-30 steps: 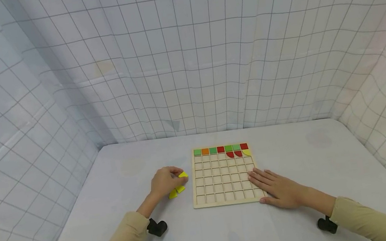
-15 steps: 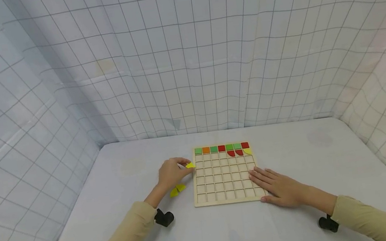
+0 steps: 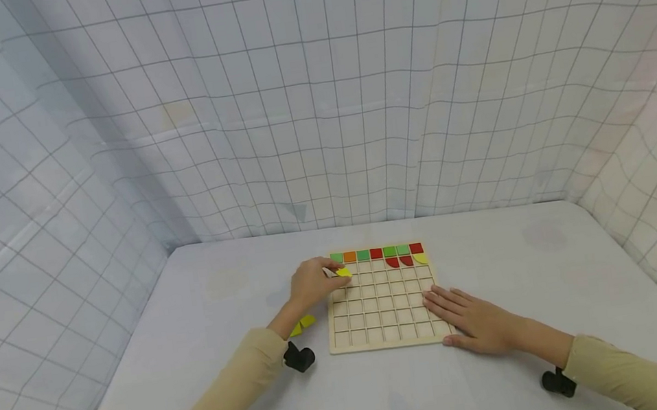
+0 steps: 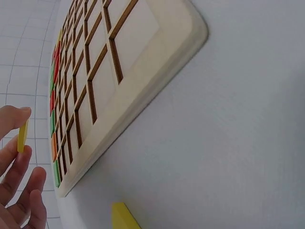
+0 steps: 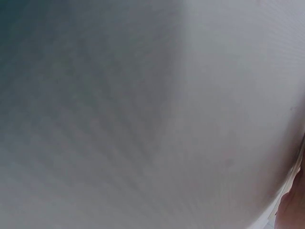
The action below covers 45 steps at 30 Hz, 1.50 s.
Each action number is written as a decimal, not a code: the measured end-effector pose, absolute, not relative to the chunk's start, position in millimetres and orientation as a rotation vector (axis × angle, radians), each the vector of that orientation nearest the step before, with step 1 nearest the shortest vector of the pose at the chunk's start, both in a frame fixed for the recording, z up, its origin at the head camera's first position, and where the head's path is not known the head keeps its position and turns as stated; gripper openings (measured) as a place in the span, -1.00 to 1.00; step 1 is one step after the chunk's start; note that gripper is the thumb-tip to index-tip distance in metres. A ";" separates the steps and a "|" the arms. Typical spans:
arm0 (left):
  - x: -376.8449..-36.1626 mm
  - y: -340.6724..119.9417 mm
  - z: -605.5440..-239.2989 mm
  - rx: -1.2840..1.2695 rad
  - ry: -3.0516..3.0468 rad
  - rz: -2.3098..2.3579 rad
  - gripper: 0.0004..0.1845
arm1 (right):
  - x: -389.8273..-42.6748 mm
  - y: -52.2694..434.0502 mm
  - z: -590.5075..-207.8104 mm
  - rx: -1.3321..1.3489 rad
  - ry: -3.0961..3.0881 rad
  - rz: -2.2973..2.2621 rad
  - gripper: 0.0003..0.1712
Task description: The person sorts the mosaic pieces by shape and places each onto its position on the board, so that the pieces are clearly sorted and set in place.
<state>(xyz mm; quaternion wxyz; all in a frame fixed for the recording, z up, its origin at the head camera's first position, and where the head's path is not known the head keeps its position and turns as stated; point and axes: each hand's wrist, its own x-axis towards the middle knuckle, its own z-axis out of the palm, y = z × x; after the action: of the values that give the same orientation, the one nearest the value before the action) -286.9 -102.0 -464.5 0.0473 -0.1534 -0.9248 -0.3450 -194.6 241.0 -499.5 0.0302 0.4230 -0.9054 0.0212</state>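
Note:
My left hand (image 3: 312, 282) pinches a thin yellow tile (image 3: 344, 272) between thumb and fingers, over the upper left of a wooden grid board (image 3: 377, 347). In the left wrist view the yellow tile (image 4: 22, 136) is seen edge-on between the fingertips. Square green, orange and red tiles fill the board's back row. Below them at the right sit two red quarter-round tiles (image 3: 393, 263) and a yellow quarter-round tile (image 3: 420, 259). My right hand (image 3: 475, 321) lies flat, fingers straight, across the board's right front edge; the right wrist view catches only a sliver of that hand (image 5: 291, 207).
More yellow tiles (image 3: 306, 321) lie on the white table left of the board, partly behind the left forearm. A black wrist camera (image 3: 299, 357) is strapped under each wrist. Grid-patterned curtains (image 3: 355, 125) enclose the table at the back and sides.
My left hand has carried the yellow tile from the table left of the board, up and rightward over the board's upper left. The right hand has stayed in place.

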 end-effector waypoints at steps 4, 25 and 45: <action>-290.1 -95.9 -466.2 -0.509 -2.786 -1.048 -0.67 | -194.8 241.9 -500.1 1.304 -2.785 0.071 -0.19; -314.1 -63.6 -464.4 -0.583 -2.886 -0.903 -0.69 | -196.8 241.4 -501.5 1.311 -2.786 0.093 -0.18; -321.5 -39.3 -468.1 -0.584 -2.934 -0.864 -0.70 | -195.3 241.9 -498.8 1.303 -2.812 0.076 -0.19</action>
<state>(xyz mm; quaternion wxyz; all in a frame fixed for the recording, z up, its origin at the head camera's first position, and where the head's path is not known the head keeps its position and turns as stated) -321.5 -39.3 -468.1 0.0138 -0.1877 -0.9421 -0.2774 -195.3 241.9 -498.8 0.0209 0.4202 -0.9069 0.0244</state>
